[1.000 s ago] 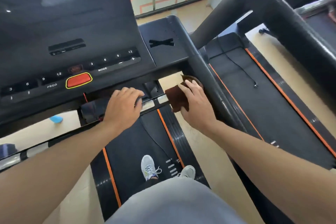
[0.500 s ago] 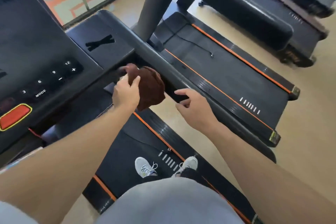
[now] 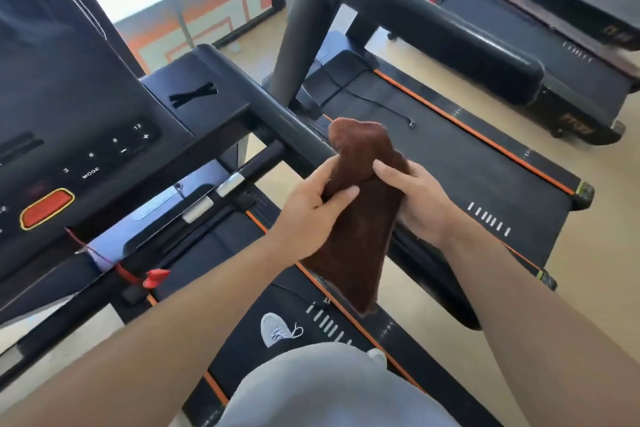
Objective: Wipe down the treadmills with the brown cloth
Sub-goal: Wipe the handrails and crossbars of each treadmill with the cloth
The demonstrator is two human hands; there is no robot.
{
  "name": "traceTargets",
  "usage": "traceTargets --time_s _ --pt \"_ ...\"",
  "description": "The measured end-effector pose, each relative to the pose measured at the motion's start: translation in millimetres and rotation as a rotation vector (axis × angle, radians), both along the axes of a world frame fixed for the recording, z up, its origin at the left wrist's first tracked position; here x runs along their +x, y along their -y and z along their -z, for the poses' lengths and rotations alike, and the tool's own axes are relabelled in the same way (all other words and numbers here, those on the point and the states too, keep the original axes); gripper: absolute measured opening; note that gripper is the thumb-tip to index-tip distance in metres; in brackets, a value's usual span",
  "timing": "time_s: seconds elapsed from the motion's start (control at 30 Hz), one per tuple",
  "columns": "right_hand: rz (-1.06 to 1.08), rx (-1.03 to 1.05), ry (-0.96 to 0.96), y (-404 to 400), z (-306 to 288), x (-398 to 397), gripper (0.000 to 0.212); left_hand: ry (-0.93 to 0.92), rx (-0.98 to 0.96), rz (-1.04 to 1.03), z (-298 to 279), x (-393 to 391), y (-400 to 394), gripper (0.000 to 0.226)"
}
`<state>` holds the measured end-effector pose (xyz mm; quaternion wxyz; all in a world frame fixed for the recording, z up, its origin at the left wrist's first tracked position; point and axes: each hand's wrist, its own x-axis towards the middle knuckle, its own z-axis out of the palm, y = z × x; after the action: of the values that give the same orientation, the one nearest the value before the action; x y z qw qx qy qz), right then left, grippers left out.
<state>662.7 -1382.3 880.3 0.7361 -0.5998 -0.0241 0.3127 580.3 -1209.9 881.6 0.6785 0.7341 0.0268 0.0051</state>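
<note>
The brown cloth [image 3: 360, 218] hangs lengthwise between both hands, just above the right handrail [image 3: 287, 121] of the black treadmill I stand on. My left hand [image 3: 311, 215] grips its left side with the thumb on top. My right hand [image 3: 415, 201] holds its right side, fingers wrapped behind and thumb in front. The cloth's upper end sticks up past the hands and its lower end dangles over the belt [image 3: 270, 281]. The console [image 3: 69, 121] with its red stop button [image 3: 46, 208] fills the left.
A second treadmill [image 3: 467, 163] stands right beside mine, its thick handrail [image 3: 450, 42] crossing above its belt. A third machine [image 3: 554, 10] is at the far right. A red safety clip [image 3: 156, 277] on a cord hangs below the console. My shoes [image 3: 277, 329] stand on the belt.
The cloth passed from my right hand to my left, and now both hands hold it stretched out long. My view has turned right, towards the neighbouring treadmill.
</note>
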Motion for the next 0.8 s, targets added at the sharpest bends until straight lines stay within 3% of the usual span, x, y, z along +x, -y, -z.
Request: traceTargets --time_s 0.13,0.23,0.3,0.37,0.47,0.6,0.67,0.8 --pt "0.276 -0.072 0.138 44.3 -0.9 -17.8 0.030 -0.157 -0.044 -0.055 27.4 -12.7 43.6 0.033" --pt "0.398 -0.220 0.183 76.4 1.0 -29.8 0.033 -0.347 0.208 0.115 67.2 -29.5 75.1 0.036" --pt "0.463 -0.326 0.224 98.2 4.7 -34.3 0.036 -0.431 0.231 0.187 92.9 -42.0 93.3 0.027" --pt "0.507 -0.406 0.240 120.5 3.5 -38.9 0.037 -0.526 0.114 0.225 104.7 -50.6 106.7 0.030" --pt "0.522 -0.506 0.281 153.2 -6.0 -48.6 0.035 -0.663 -0.243 0.398 106.5 -53.3 121.8 0.048" --pt "0.519 -0.615 0.422 189.1 -11.9 -60.8 0.036 -0.678 -0.352 0.526 100.1 -48.9 135.0 0.038" --pt "0.440 -0.735 0.466 201.2 0.6 -57.4 0.044 -0.683 -0.296 0.417 106.5 -45.1 139.3 0.033" --pt "0.124 -1.161 0.434 206.7 31.5 -50.4 0.095 -0.654 0.183 0.057 139.0 -44.9 141.7 0.046"
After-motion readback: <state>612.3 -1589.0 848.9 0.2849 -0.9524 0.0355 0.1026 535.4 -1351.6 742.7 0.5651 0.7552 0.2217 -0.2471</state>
